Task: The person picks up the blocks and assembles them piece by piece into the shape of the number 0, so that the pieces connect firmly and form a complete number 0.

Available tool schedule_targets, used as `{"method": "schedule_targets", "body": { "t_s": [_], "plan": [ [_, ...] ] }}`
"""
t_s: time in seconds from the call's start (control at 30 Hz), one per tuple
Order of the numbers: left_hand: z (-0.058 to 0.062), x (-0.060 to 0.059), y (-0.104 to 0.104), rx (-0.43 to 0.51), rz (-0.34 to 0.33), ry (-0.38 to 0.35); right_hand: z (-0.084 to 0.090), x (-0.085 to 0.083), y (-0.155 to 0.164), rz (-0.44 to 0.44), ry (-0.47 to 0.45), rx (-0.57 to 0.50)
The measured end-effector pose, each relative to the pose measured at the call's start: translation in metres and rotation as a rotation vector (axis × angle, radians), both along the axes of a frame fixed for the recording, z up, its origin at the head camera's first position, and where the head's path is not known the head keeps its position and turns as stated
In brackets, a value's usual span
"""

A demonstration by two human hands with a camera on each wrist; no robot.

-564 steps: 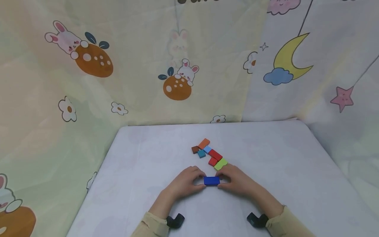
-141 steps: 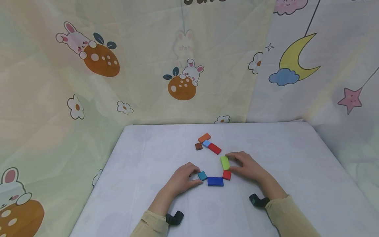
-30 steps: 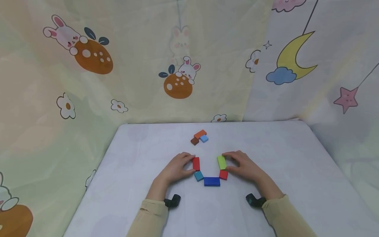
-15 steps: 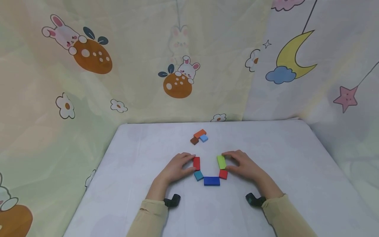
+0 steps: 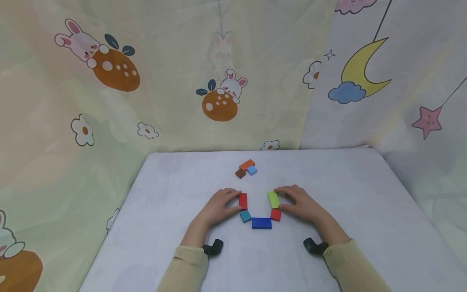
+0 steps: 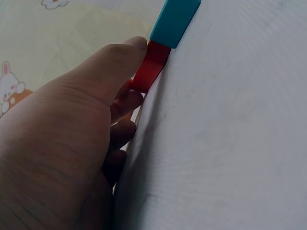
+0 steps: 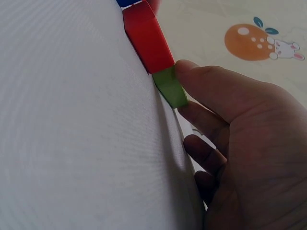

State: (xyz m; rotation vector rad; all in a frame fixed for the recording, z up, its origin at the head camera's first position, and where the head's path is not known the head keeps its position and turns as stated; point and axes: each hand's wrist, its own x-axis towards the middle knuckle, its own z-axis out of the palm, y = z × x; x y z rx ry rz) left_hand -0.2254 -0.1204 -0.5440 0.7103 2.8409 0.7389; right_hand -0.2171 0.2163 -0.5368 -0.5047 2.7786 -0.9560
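From the head view, five flat blocks form a U on the worktop (image 5: 328, 190). The dark blue block (image 5: 261, 223) lies as the base, nearest the person. A small teal block (image 5: 245, 216) and a small red square block (image 5: 275, 215) sit at its two ends as corners. The long red block (image 5: 243, 201) and the green block (image 5: 273, 199) run away from the person as the two arms. The left hand (image 5: 218, 206) pinches the long red block, and the right hand (image 5: 301, 204) pinches the green one. The ring is judged a little over half laid: its far side stands open. Beyond both grips, well apart, an orange block (image 5: 247, 164), a brown block (image 5: 240, 173) and a light blue block (image 5: 251, 170) huddle touching, not yet used. All pieces are matte, sharp-edged painted slabs; the worktop wears a pale, softly patterned cloth.

In the left wrist view, the left hand (image 6: 72, 143) has its thumb tip on the long red block (image 6: 151, 67), with the fingers curled beyond it; the teal block (image 6: 173, 19) touches the red one's near end.

In the right wrist view, the right hand (image 7: 240, 134) nips the green block (image 7: 171, 87) between thumb and curled fingers, and the red square block (image 7: 146, 40) butts against it. The cloth shows a fine weave.
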Motion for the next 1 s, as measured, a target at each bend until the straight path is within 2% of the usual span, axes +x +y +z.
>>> {"method": "schedule_targets", "body": {
  "t_s": [0.5, 0.73, 0.87, 1.0],
  "plan": [
    [0.000, 0.000, -0.001, 0.010, -0.015, 0.010, -0.004, -0.003, -0.001, -0.032, -0.012, -0.029],
    [-0.001, 0.000, 0.000, 0.012, -0.014, 0.011, 0.004, -0.006, -0.004, -0.054, -0.060, -0.019],
    [-0.001, 0.000, 0.000, 0.002, -0.012, 0.012, 0.015, -0.015, -0.006, -0.047, -0.111, -0.020],
    [0.000, 0.000, 0.000, 0.000, -0.009, 0.022, 0.030, -0.036, -0.011, -0.030, -0.128, -0.029]
  ]
}}
